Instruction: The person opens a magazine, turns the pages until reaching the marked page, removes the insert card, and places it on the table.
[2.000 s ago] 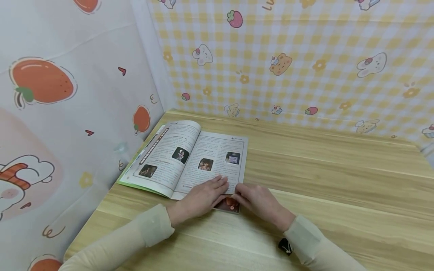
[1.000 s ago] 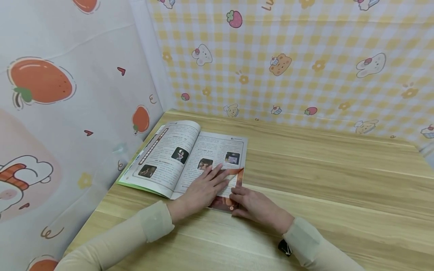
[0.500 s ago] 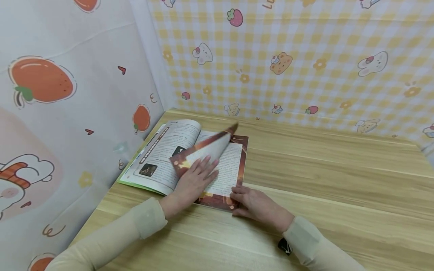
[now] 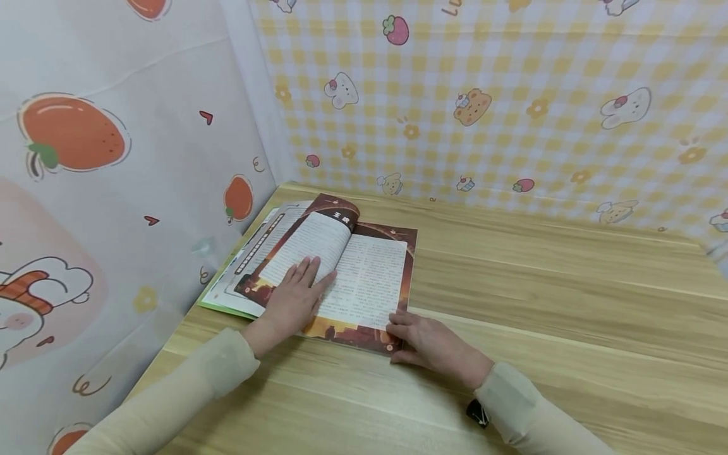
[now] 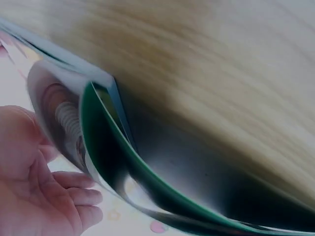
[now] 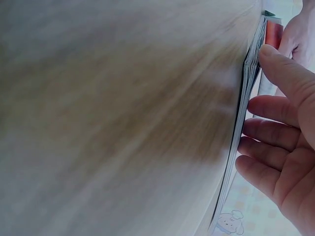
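An open magazine (image 4: pixel 370 275) lies on the table, showing a spread with dark red-brown borders around white text. My left hand (image 4: pixel 292 300) rests with fingers spread on the left page, which bulges up near the spine. From the left wrist view, curved pages and a green-edged sheet (image 5: pixel 147 179) stand off the tabletop beside that hand. At the lower right corner of the magazine is my right hand (image 4: pixel 432 346), its fingertips on the right edge and its thumb by the bottom corner. The right wrist view has the page stack (image 6: pixel 236 128) edge-on against these loosely bent fingers.
A black binder clip (image 4: pixel 476 413) lies on the wooden table (image 4: pixel 546 284), close to the right sleeve. A white printed cloth (image 4: pixel 165 145) hangs along the left side, and a yellow checked cloth (image 4: pixel 489 57) along the back.
A page with red-brown borders has turned over from right to left, covering much of the earlier left page. My left hand moved left with it; the right hand shifted slightly, then stayed at the corner.
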`<move>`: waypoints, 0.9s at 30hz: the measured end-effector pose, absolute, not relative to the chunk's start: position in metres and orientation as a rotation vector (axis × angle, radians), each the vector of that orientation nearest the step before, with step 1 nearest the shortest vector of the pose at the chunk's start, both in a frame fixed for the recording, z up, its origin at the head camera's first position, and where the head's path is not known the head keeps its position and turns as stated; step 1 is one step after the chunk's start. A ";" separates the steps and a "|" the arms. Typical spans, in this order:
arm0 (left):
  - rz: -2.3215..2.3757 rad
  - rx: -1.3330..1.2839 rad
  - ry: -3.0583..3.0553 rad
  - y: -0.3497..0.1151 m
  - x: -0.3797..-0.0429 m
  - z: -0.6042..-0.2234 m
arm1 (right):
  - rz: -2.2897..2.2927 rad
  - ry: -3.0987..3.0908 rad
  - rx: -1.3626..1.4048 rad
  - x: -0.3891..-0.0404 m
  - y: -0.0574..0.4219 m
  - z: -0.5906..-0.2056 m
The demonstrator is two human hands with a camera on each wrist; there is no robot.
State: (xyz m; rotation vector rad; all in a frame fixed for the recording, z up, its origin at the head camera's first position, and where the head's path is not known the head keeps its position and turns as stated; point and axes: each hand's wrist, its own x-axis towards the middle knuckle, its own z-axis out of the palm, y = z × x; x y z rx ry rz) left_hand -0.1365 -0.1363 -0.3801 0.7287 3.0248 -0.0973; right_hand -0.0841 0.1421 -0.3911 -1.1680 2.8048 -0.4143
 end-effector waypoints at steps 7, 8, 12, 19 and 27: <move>-0.026 0.627 3.047 -0.152 -0.141 -0.379 | -0.423 2.795 -1.156 -0.085 0.142 -0.392; -0.004 0.610 3.048 -0.155 -0.141 -0.379 | -0.431 2.793 -1.151 -0.085 0.142 -0.392; 0.018 0.582 3.063 -0.166 -0.141 -0.383 | -0.463 2.782 -1.133 -0.085 0.142 -0.393; -0.035 0.638 3.132 -0.172 -0.142 -0.388 | -0.497 2.767 -1.123 -0.087 0.143 -0.392; -0.005 0.594 3.054 -0.170 -0.148 -0.392 | -0.476 2.784 -1.188 -0.088 0.143 -0.393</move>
